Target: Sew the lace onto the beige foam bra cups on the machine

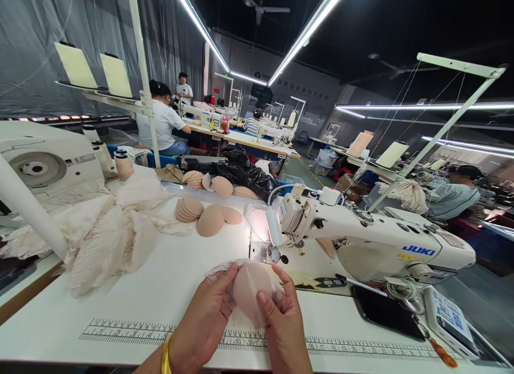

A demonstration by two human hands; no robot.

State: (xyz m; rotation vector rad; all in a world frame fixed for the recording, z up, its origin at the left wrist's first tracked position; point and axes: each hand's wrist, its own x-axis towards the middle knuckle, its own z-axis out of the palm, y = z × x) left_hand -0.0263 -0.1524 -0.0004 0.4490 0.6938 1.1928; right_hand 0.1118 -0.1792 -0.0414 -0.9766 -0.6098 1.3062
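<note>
A beige bra cup pad (252, 285), with sheer lace-edged fabric over it, is held between both hands above the front of the white table. My left hand (206, 315), a gold bracelet on its wrist, grips the left side with the thumb on top. On the opposite side my right hand (284, 323) pinches the cup, thumb pressed on its face and index finger raised along the edge. Just beyond is the needle area of a white sewing machine (361, 224), its lamp lit. Loose cup pads (211, 221) and a fanned stack of pads (189, 209) lie behind.
Ruffled cream fabric (100, 240) is heaped at left beside another machine (44, 159). Thread snips (330, 282), a black phone (387, 312) and a white control box (450, 320) lie at right. A printed ruler (128, 332) runs along the front. Several people sit or stand farther off.
</note>
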